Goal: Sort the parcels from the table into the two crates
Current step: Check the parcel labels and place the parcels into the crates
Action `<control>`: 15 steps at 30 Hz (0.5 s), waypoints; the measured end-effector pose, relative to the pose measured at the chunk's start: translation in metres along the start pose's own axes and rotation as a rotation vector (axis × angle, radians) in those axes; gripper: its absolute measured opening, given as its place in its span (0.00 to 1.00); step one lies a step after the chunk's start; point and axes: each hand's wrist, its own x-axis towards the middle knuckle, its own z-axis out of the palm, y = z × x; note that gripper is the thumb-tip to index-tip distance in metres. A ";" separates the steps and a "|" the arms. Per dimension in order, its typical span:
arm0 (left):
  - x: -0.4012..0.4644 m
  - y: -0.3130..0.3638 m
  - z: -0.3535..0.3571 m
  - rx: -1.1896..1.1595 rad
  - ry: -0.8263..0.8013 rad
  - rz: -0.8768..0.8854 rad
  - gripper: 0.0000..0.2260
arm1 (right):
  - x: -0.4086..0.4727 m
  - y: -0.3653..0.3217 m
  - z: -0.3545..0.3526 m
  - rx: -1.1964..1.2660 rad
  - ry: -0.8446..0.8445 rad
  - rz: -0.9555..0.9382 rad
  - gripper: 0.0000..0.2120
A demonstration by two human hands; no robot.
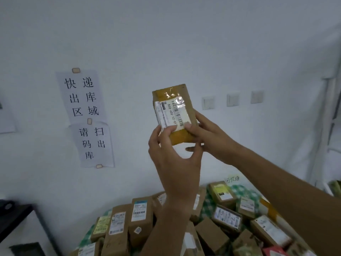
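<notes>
Both hands hold one small parcel (174, 113) up in the air, in front of the white wall (166, 34) and well above the surface. The left hand (173, 156) has its grip clamped on the bottom end, thumb on the front and fingers curled behind. The right hand (208, 137) has its grip clamped on the lower right side, thumb pressed on the label.

That parcel is a brown box, standing tall and tilted a little to the left. Shiny yellow tape runs over its top and bottom. A white label (173, 112) with black bar codes and numbers covers the front.

Down below, the surface has a green and white checked cloth (239, 190). Many more brown parcels (141, 217) lie on it in a messy pile, most with white labels. A red box (275, 251) sits at the near right edge.

Two paper signs (86, 115) with big black letters are taped on the wall, left of the hands. Three white switches (232, 99) sit on the wall to the right. A dark desk (16, 218) is at the lower left.
</notes>
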 end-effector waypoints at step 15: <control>0.146 0.049 -0.050 -0.182 -0.398 0.205 0.31 | -0.006 -0.105 -0.115 0.064 -0.003 0.043 0.24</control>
